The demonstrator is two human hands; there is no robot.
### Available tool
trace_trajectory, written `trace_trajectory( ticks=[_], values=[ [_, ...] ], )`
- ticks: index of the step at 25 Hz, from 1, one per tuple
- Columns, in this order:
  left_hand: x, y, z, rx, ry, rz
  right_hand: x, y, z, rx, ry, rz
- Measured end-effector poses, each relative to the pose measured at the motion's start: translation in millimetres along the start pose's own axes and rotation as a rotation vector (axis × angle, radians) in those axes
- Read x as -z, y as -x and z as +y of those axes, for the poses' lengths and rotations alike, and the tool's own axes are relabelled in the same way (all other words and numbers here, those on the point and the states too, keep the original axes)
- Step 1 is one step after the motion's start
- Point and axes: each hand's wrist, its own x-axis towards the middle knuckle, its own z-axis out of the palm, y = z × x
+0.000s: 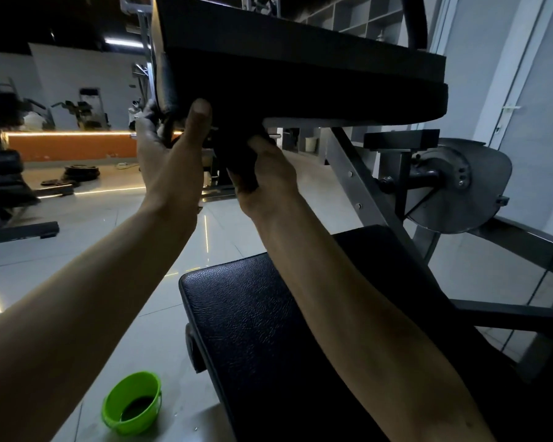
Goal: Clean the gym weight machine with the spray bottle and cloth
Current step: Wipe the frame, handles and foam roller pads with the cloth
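Note:
A black padded rest [300, 78] of the weight machine hangs above the black padded seat [268, 330]. My left hand [170, 154] grips the pad's lower left corner, thumb up on its front face and fingers wrapped behind the edge. Just right of it, my right hand [265, 177] clutches a dark cloth [240, 154] bunched against the underside of the pad. No spray bottle is in view.
A green bucket [131, 406] with dark liquid stands on the tiled floor at the lower left. The machine's grey frame [358, 186] and a round metal pivot plate [460, 186] are to the right. Weight plates [80, 172] and other machines lie at far left.

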Motion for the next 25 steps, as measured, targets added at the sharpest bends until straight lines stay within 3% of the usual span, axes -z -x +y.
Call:
trace_trajectory(
  ticks=[2, 5, 7, 12, 14, 19, 25],
  values=[
    [3.4, -0.7, 1.9, -0.023, -0.021, -0.015, 16.0, -14.7, -11.9, 0.066, 0.011, -0.010],
    [2.7, -3.4, -0.4, -0.028, -0.017, -0.003, 46.2, -33.6, -57.9, 0.212, -0.149, 0.201],
    [1.9, -3.8, -2.3, -0.022, -0.008, -0.020, 49.0, -30.1, -69.3, 0.258, -0.093, 0.299],
    [2.1, -3.0, -2.4, -0.027, 0.018, -0.022, -14.7, 26.9, 7.5, 0.177, 0.102, 0.121],
    [1.4, -2.4, -0.1, -0.030, 0.041, -0.011, -17.7, 31.0, 11.1, 0.195, 0.183, 0.143],
    [3.6, -1.8, 2.2, -0.009, 0.000, -0.032, 19.5, 16.5, -50.8, 0.382, -0.064, 0.310],
    [11.9, -4.1, 4.3, 0.022, 0.017, -0.047, -27.5, 31.0, 16.1, 0.254, 0.088, 0.129]
  ],
)
